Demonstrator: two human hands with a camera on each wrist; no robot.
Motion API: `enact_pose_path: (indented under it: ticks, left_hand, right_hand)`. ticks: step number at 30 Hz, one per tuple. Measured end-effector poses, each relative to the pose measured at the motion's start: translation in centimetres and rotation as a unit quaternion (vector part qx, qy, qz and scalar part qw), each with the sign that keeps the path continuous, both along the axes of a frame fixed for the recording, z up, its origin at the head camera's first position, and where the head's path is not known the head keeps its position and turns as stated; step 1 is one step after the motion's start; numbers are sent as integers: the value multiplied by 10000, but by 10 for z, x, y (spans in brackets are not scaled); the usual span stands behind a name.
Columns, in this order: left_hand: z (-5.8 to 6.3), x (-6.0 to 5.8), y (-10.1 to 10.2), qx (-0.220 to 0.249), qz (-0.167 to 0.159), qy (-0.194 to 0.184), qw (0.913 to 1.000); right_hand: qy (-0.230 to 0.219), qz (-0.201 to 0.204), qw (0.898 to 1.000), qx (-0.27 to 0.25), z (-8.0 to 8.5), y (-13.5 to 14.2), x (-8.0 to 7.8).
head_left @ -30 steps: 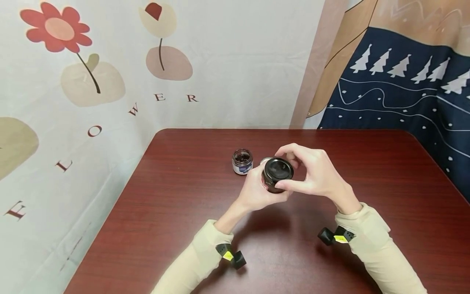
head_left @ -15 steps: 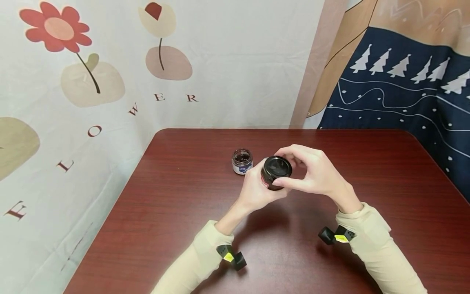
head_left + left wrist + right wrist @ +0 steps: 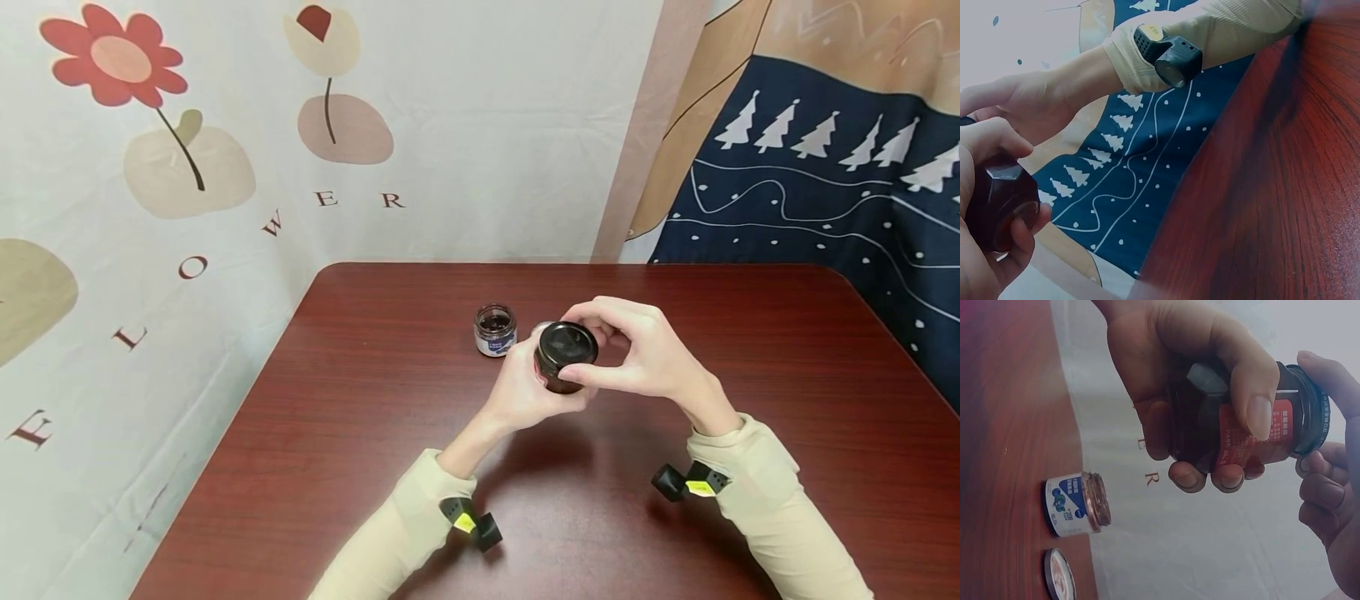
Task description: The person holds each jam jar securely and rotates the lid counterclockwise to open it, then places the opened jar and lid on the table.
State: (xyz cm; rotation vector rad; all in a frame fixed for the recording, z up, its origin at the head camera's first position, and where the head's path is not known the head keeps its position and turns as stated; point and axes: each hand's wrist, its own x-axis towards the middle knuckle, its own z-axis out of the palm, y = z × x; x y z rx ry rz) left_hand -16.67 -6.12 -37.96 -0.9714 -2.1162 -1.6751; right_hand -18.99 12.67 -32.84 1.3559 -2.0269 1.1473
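My left hand [image 3: 521, 390] grips a dark faceted glass jar [image 3: 1282, 437] with a red label, holding it above the table. Its fingers wrap the glass, and the thumb lies across the label. On the mouth of this jar sits a black lid [image 3: 567, 343]. My right hand [image 3: 645, 350] pinches that lid at its rim, thumb on the near side and fingers on the far side. A smaller open jar [image 3: 495, 335] with a white and blue label stands just behind the left hand, dark contents showing inside.
Beside the small jar, a loose lid [image 3: 1060, 575] lies inner side up in the right wrist view; the hands mostly hide it in the head view. The reddish-brown table [image 3: 390, 392] reaches back to a printed cloth [image 3: 480, 167].
The held jar rises slightly, then dips back to nearly its earlier spot, both hands staying on it. The small jar has not moved.
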Motion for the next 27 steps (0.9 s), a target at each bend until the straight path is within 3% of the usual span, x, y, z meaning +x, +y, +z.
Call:
enact_pose_path:
  ticks: [14, 27]
  left_hand:
    - [4, 1, -5, 13, -915, -819, 9924]
    - [4, -2, -11, -147, -1815, -787, 9801]
  right_hand:
    - [-288, 331, 9988, -200, 1, 0, 3]
    - [-557, 541, 9967, -225, 3, 0, 8]
